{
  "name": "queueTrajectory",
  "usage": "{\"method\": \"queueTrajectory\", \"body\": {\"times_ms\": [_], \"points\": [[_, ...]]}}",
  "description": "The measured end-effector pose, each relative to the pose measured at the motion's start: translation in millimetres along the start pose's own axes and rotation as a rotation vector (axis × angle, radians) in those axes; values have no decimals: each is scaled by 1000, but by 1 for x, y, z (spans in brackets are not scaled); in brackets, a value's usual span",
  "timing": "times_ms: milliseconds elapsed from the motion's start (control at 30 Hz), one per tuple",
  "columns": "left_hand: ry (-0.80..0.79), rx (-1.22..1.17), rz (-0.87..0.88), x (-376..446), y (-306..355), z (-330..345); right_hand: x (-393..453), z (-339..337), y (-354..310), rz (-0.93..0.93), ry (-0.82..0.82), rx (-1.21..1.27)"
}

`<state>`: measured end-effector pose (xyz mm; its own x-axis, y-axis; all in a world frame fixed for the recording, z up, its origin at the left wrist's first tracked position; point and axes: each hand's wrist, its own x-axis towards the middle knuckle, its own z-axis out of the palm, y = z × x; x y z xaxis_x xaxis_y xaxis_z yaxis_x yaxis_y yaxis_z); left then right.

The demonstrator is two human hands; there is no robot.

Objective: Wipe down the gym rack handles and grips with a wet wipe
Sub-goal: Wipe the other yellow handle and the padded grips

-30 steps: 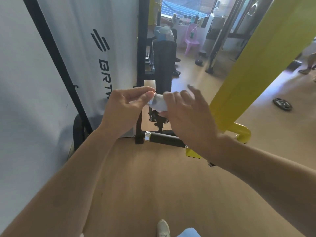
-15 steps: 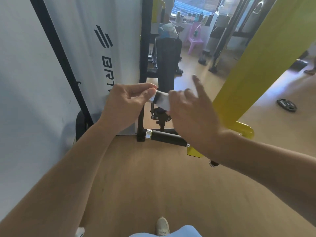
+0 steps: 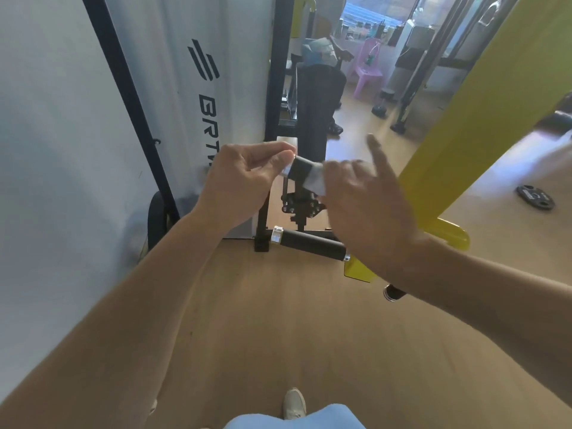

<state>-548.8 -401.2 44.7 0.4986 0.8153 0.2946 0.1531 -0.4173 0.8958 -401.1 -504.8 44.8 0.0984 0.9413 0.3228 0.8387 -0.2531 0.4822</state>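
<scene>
The left hand (image 3: 244,181) pinches the shiny metal end of a short black foam handle (image 3: 299,169) between thumb and curled fingers. It holds the handle out level at chest height. The right hand (image 3: 365,205) has a thin white wet wipe (image 3: 317,180) wrapped round the other end of that handle. Most of its fingers curl over the wipe, but one finger sticks up straight. The wipe is blurry, so I can't tell how far round it goes.

The wipe is soft, floppy and damp, and would bunch up or slip off easily. It is best kept folded under the fingers. The handle looks stiff and light, and its foam should give a bit when squeezed. The metal end could be slippery, so it needs a firm pinch there.

A longer black foam bar (image 3: 312,244) sits lower down, above the wooden floor (image 3: 278,329).
</scene>
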Motion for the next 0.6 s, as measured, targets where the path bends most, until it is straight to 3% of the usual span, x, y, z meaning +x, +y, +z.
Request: {"method": "queueTrajectory", "body": {"times_ms": [167, 267, 333, 400, 433, 533, 600], "points": [[-8, -37, -29, -3, -7, 5, -36, -19, 25, -102, -130, -106], [-11, -105, -41, -7, -5, 4, -54, -53, 13, -256, -39, 230], [-31, -116, -32, -10, -7, 3, -63, -67, -3, -327, -323, 543], [-54, -106, -38, -11, -11, 3, -60, -53, -18, -190, -616, 677], [-66, -110, -49, -13, -15, 3, -54, -35, -24, -86, -605, 715], [-108, -115, -101, -23, -36, 5, -31, 19, -32, 133, -241, 724], [-146, -81, -148, -30, -57, 11, -20, 47, -37, 203, -89, 742]]}}
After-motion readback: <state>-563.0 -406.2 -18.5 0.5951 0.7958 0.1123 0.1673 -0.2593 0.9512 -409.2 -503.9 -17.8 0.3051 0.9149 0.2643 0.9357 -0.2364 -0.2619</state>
